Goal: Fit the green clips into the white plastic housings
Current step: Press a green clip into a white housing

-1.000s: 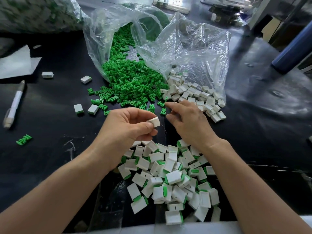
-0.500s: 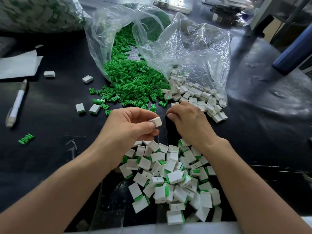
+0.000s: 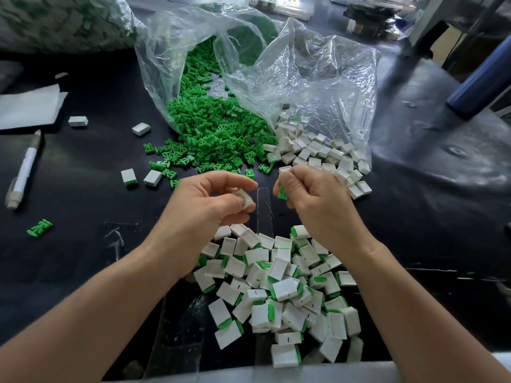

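Housing (image 3: 245, 199) pinched in left grip (image 3: 210, 200), green clip (image 3: 282, 193) in right grip (image 3: 315, 197)

The right hand (image 3: 318, 200) has pulled back from the loose green pile (image 3: 218, 134) and now pinches a green clip (image 3: 282, 193). The left hand (image 3: 204, 205) has turned its white housing (image 3: 244, 199), blurred, seemingly open end toward the clip.

white housing (image 3: 245, 199) in left hand (image 3: 204, 208) blurred, half covered; green clip (image 3: 282, 193) mostly hidden inside right hand (image 3: 318, 200); sack (image 3: 63, 20) left of clear bag (image 3: 318, 78) blurred, cut off by frame edge
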Demonstrator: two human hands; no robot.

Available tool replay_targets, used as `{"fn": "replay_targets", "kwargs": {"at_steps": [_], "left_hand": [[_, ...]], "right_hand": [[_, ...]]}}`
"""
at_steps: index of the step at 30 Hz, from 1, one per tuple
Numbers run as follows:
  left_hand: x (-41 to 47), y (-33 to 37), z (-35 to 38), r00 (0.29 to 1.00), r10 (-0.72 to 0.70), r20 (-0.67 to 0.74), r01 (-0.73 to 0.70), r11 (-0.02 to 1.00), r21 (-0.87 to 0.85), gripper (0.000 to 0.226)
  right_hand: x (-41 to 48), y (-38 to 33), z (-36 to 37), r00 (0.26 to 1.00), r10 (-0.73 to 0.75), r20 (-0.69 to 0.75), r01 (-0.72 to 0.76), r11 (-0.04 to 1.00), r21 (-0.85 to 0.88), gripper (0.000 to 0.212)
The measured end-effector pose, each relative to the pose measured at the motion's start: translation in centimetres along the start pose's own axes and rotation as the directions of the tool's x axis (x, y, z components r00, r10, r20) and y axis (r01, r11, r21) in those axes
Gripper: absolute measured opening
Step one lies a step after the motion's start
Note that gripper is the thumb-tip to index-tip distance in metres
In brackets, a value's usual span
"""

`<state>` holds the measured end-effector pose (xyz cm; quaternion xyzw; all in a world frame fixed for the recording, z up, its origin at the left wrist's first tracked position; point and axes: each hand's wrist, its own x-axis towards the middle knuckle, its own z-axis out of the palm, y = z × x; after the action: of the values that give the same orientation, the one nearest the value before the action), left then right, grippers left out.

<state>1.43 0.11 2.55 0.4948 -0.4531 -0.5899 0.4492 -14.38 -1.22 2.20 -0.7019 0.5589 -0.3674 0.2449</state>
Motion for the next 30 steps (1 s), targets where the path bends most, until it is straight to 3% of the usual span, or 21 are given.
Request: {"fn": "replay_targets", "kwargs": {"at_steps": [9,15,19,23,28,30], "left_hand": [[-0.2,0.08,0.02,0.998,0.043,0.045,-0.046,0.996,0.072,0.024],[-0.1,-0.08,-0.06,0.998,0.051,0.031,-0.052,0.997,0.051,0.019],[-0.12,-0.04,-0.11,0.998,0.048,0.043,-0.051,0.997,0.063,0.014],[-0.05,-0.01,-0.08,0.997,0.042,0.057,-0.046,0.996,0.071,0.014],[-0.22,0.03,-0.05,0.998,0.043,0.047,-0.047,0.996,0.07,0.015],[-0.25,0.05,-0.01,0.998,0.042,0.043,-0.045,0.996,0.071,0.015]], "right_hand": [[-0.18,-0.24,0.09,1.0,0.001,-0.015,0.001,0.994,0.108,0.042],[-0.25,-0.42,-0.01,0.988,0.092,0.123,-0.132,0.917,0.377,0.028],[-0.4,-0.48,-0.09,0.998,0.056,0.04,-0.066,0.941,0.332,0.048],[-0.44,-0.56,-0.28,0.997,0.062,0.055,-0.08,0.9,0.428,0.025],[-0.47,-0.28,-0.33,0.98,0.066,0.187,-0.153,0.85,0.504,0.005],[-0.46,-0.15,-0.23,0.976,0.054,0.209,-0.152,0.859,0.488,0.019]]}}
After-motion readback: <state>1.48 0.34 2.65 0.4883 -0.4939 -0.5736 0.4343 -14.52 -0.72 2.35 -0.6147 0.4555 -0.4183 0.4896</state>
